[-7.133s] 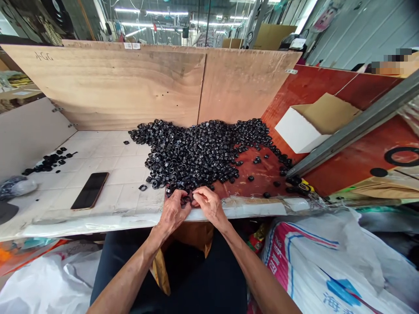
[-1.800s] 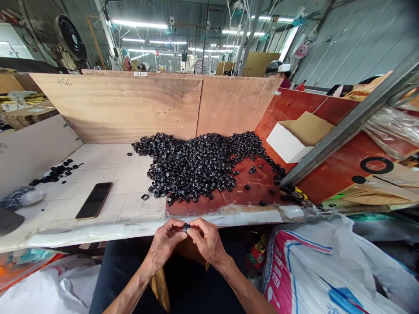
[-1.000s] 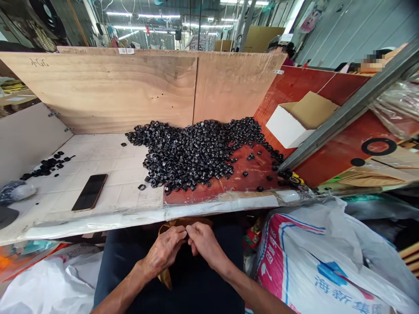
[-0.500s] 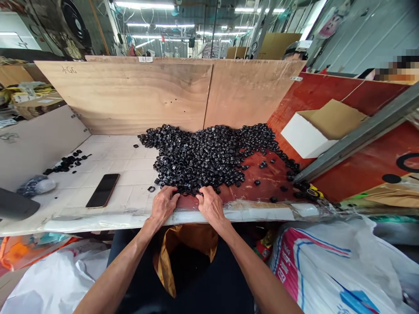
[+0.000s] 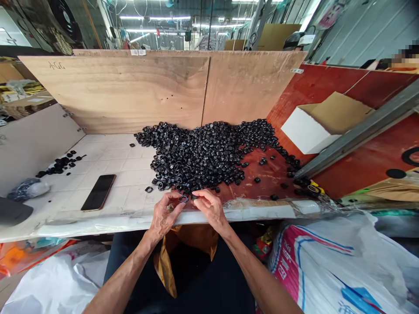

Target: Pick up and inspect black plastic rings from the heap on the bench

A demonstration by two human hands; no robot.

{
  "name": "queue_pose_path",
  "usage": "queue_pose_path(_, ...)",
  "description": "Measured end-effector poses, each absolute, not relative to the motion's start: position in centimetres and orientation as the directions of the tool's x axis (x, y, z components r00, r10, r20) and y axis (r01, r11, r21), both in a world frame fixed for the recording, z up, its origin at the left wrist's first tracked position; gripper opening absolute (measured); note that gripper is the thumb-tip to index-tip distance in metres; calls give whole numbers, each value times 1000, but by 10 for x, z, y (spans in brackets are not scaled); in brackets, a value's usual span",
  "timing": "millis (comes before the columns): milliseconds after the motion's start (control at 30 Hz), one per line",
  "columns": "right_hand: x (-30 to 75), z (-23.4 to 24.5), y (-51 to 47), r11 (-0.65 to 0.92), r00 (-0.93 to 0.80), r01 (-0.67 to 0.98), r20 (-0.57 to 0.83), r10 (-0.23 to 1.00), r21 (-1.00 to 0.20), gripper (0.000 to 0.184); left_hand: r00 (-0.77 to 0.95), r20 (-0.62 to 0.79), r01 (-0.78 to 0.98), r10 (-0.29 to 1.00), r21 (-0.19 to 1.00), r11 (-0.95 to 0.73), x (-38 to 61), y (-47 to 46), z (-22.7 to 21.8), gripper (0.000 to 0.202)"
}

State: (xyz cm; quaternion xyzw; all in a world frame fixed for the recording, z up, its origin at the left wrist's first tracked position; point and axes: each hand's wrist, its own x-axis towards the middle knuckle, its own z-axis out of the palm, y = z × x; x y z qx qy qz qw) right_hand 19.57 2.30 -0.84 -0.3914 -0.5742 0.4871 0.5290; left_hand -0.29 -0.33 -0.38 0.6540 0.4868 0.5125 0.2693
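Observation:
A wide heap of small black rings (image 5: 199, 152) lies on the bench against the wooden back board. At the heap's front edge, my left hand (image 5: 165, 213) pinches a black ring (image 5: 183, 199) between thumb and fingertips. Close beside it, my right hand (image 5: 211, 210) is closed, with a small black piece (image 5: 194, 197) at its fingertips; its exact shape is hard to make out. Below both hands, an open brown bag (image 5: 167, 261) sits at my lap, its inside dark.
A phone (image 5: 98, 192) lies left of the heap, near a small pile of black parts (image 5: 62, 165) and a grey cylinder (image 5: 15, 213). At right, a white box (image 5: 309, 128) sits behind a slanted metal bar (image 5: 360, 128). Large white sacks (image 5: 324, 261) stand below.
My hands have drawn slightly back from the heap, and their fingers have come together. A ring now shows in the left fingertips and a small black piece at the right. The view has shifted slightly.

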Motion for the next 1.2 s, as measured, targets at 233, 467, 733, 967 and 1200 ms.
queue_pose_path(233, 180, -1, 5, 109, -151, -191, 138, 979, -975, 20, 141, 451, 270, 881, 839, -473, -3, 1, -5, 27)
queue_pose_path(467, 181, 2, 6, 357, -150, 20, 350, 925, -934, 19, 84, 366, 96, 927, 923, -373, -5, 3, -13, 23)
queue_pose_path(733, 177, 2, 4, 356, -111, 176, 340, 934, -918, 20, 176, 434, 245, 883, 850, -467, -6, 1, -3, 23)
queue_pose_path(967, 179, -7, 0, 429, -195, 275, 387, 901, -860, 24, 173, 438, 214, 882, 858, -467, -6, 2, -9, 22)
queue_pose_path(1200, 181, -8, 7, 528, -265, 451, 458, 849, -719, 33, 204, 420, 252, 884, 850, -462, -7, 1, -7, 21)
